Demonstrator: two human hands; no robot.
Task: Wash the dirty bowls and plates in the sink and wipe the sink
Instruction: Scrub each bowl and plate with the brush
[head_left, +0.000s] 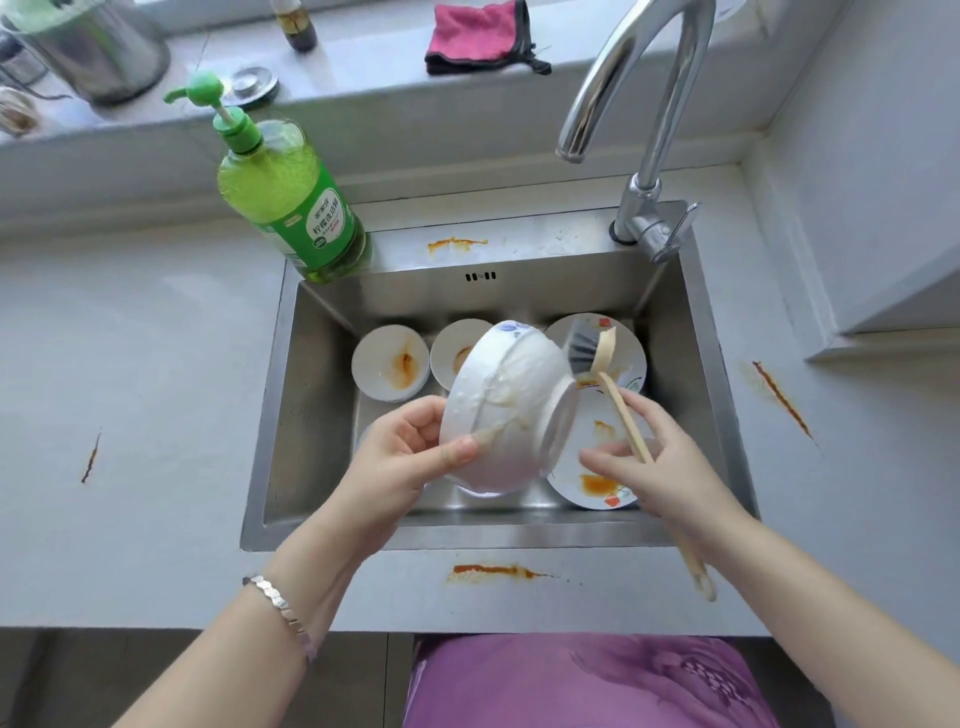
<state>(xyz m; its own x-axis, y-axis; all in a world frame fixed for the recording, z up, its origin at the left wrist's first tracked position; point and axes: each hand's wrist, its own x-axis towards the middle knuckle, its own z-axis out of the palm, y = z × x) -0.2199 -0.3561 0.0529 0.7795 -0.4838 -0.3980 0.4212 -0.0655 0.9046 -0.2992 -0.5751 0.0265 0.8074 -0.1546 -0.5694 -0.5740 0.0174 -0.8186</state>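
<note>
A stained counter (130, 364) is seen at the left, with an orange streak (91, 460) on it. A green soap bottle (291, 202) is stood upright on the sink's back left corner. Within the steel sink (270, 415), two small stained bowls (390, 362) are set side by side at the back.

Above the sink's middle, a large white bowl (506, 410) is held on its side: its mouth is turned left and away, its foot ring right. It is gripped by the left hand (410, 452), the thumb curled over the soapy outer wall and the fingers hidden behind the rim.

A brush (597, 353) is pressed against the bowl's wall near the foot, grey bristles facing left. Its long wooden handle is run from the back of the sink toward the near right, the end reaching over the front counter. The handle is pinched by the right hand (660, 462) between thumb and curled fingers.

Beneath bowl and brush, two patterned plates (597, 483) with orange smears are partly hidden. The tap (639, 104) is arched over the back right, and a pink cloth (478, 36) is laid on the sill behind.
</note>
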